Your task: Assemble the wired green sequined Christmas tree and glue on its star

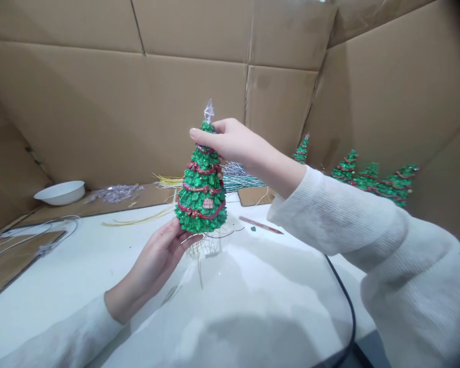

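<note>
White table [99,266]: tree [202,189] held above it, centre frame, long axis upright, clear star tip up. Your right hand [233,143] pinches the top from the right; left hand [161,253] cups the base w/ wire frame [207,245] below. Hands apart, both clamped on tree.

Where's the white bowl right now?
The white bowl sits far left in the head view, on the brown cardboard by the back wall, left of a pile of clear pieces.

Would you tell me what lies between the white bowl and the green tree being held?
In the head view, between bowl and tree: clear pieces and yellow strands.
</note>
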`<state>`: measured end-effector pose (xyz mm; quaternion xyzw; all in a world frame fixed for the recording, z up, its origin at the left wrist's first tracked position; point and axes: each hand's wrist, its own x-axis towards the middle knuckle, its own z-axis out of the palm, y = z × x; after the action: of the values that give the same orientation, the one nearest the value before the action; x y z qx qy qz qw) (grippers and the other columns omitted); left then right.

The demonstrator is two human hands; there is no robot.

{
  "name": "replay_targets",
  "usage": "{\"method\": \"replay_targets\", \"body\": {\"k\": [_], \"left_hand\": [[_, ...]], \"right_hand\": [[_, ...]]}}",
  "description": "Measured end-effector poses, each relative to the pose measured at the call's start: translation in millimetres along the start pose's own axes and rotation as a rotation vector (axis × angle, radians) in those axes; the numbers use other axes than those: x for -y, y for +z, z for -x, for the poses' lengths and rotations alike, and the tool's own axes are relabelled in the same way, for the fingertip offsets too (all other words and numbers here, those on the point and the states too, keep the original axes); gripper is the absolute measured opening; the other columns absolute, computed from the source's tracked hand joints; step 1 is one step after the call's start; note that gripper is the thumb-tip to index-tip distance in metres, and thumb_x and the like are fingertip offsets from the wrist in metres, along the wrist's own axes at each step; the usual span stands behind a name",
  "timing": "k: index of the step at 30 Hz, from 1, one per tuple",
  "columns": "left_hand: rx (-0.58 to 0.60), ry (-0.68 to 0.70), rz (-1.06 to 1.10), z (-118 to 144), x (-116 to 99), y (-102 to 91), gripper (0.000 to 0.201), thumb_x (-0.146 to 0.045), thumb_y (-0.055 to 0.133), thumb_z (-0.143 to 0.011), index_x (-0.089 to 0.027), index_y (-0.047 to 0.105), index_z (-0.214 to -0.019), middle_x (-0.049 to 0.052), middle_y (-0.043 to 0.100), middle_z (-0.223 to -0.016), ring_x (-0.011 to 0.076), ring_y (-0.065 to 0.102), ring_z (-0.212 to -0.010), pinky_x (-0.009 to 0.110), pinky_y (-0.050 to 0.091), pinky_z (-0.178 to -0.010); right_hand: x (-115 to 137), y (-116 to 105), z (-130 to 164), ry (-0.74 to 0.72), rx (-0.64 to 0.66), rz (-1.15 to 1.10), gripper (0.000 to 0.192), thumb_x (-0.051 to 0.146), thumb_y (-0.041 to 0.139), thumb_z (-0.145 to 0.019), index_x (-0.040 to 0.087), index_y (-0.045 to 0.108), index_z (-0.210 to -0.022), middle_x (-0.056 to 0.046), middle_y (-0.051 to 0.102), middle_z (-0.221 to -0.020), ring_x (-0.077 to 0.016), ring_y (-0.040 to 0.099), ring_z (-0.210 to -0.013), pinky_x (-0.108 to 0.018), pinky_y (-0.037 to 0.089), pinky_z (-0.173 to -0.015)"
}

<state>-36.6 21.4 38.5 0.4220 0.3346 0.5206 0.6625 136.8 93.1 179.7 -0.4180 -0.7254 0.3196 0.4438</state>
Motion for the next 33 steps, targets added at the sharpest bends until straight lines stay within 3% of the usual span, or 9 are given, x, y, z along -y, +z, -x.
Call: {"method": "replay_targets", "body": {"k": [4,11,16,22,29,33], "left_hand": [[-0.094,-0.045,0.050,-3.7,-3.7,-6.3,0.025,-0.036,0.047,-0.091,-0.025,0.066,-0.102,0.001,0.068,-0.106,0.0129,0.063,-0.088,0.024,0.056,-0.076],[-0.154,-0.179,0.124,-8.3,-7.6,-10.6,0.030,-0.023,0.036,-0.095,-0.019,0.066,-0.097,0.003,0.070,-0.085,0.0098,0.065,-0.066,0.019,0.058,-0.062],[-0.226,-0.193,0.131,-6.7,-9.9,-8.0,0.032,-0.020,0.033,-0.095,-0.018,0.065,-0.095,0.003,0.069,-0.082,0.0086,0.064,-0.061,0.017,0.057,-0.054],[-0.200,-0.166,0.112,-7.5,-9.5,-11.4,0.031,-0.021,0.035,-0.094,-0.018,0.066,-0.091,0.003,0.069,-0.081,0.0077,0.063,-0.061,0.014,0.056,-0.056],[-0.109,-0.116,0.100,-7.9,-6.7,-16.9,0.027,-0.027,0.044,-0.091,-0.024,0.062,-0.111,0.003,0.067,-0.107,0.0109,0.065,-0.080,0.019,0.057,-0.069],[-0.136,-0.091,0.142,-6.1,-9.5,-12.7,0.028,-0.031,0.040,-0.093,-0.024,0.064,-0.105,0.002,0.067,-0.108,0.0122,0.064,-0.083,0.022,0.056,-0.071]], "right_hand": [[-2.9,-4.1,6.3,-0.044,-0.042,0.031,0.032,0.043,0.067,-0.074,0.018,0.049,-0.065,0.002,0.040,-0.056,-0.0164,0.052,-0.070,-0.031,0.045,-0.066],[-13.8,0.6,5.8,-0.021,-0.083,-0.063,0.030,0.033,0.071,-0.072,0.020,0.045,-0.064,0.003,0.038,-0.056,-0.0164,0.052,-0.071,-0.031,0.046,-0.067],[-18.9,4.5,1.0,-0.046,-0.066,-0.025,0.030,0.035,0.073,-0.070,0.021,0.047,-0.064,0.003,0.039,-0.055,-0.0154,0.050,-0.068,-0.032,0.047,-0.067],[-18.0,6.9,3.3,-0.072,-0.068,0.043,0.033,0.042,0.067,-0.074,0.020,0.046,-0.061,0.003,0.036,-0.053,-0.0149,0.050,-0.068,-0.029,0.044,-0.066],[-11.8,7.8,11.0,-0.180,-0.143,0.168,0.040,0.046,0.064,-0.074,0.020,0.040,-0.056,0.004,0.030,-0.053,-0.0126,0.047,-0.066,-0.026,0.039,-0.063],[-8.9,10.0,13.6,-0.247,-0.198,0.263,0.044,0.051,0.058,-0.077,0.019,0.038,-0.054,0.003,0.032,-0.053,-0.0119,0.047,-0.066,-0.024,0.036,-0.061]]}}
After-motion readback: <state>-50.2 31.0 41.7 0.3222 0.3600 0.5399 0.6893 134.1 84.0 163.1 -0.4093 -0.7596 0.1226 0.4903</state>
